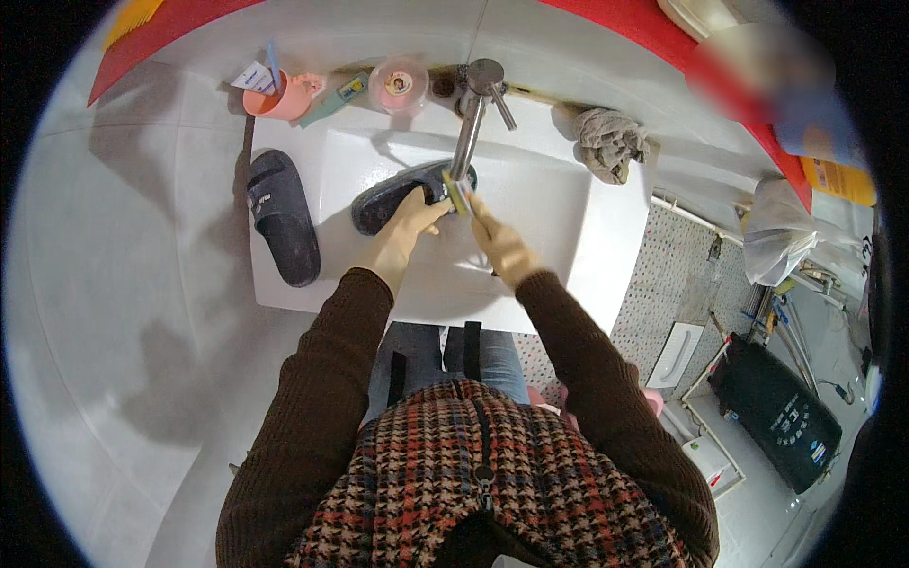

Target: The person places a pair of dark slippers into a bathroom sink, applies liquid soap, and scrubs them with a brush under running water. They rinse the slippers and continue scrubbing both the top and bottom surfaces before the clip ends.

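Observation:
A wet black slide sandal (pixel 380 206) lies in the white washbasin (pixel 525 192), its strap end beneath the metal faucet (pixel 466 142). My left hand (pixel 405 231), in a pale rubber glove, grips the sandal near its strap. In the same kind of glove, my right hand (pixel 501 245) holds a small yellowish brush or sponge (pixel 458 195) against the strap; blur hides which it is. The second black sandal (pixel 284 220) rests on the basin's left rim, sole down, with light lettering on its strap.
Along the back rim stand a pink cup (pixel 277 103) with a toothpaste tube, a green tube (pixel 334 101) and a round pink container (pixel 399 85). A crumpled grey cloth (pixel 611 142) sits at the back right corner. At right hangs a white plastic bag (pixel 777 231).

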Demonstrator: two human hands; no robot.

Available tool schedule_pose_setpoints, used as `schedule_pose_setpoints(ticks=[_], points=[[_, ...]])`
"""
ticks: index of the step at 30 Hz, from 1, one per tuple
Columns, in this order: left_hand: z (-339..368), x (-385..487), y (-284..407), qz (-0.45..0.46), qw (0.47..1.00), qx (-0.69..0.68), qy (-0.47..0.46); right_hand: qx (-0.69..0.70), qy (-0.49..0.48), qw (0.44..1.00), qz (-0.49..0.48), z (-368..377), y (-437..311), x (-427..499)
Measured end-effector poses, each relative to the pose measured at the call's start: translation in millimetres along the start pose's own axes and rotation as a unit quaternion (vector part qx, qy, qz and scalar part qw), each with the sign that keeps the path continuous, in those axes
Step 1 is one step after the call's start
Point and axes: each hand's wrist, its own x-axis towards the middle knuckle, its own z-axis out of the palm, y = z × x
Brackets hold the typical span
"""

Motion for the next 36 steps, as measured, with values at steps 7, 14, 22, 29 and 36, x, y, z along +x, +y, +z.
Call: schedule_pose_setpoints(ticks=[7, 14, 22, 29, 36], points=[[-13.9, -15.9, 1.8, 0.045, 0.967, 0.241, -0.065, 0.032, 0.003, 0.998, -0.051, -3.1, 6.5, -6.6], [-10.5, -0.6, -9.2, 0.157, 0.911, 0.379, -0.045, -0.269, -0.082, 0.959, 0.025, -71.4, -38.0, -5.7], [18.3, 49.9, -91.0, 0.398, 0.784, 0.457, 0.136, -0.349, -0.225, 0.887, -0.203, -15.5, -110.7, 38.8], [11.5, 27.0, -46.5, 0.189, 0.840, 0.508, -0.014, -0.432, -0.125, 0.892, 0.046, -84.9, -74.7, 40.7], [0.6, -5.2, -12.7, 0.143, 0.887, 0.439, 0.024, -0.293, -0.033, 0.950, -0.102, -52.1, -24.3, 22.4]])
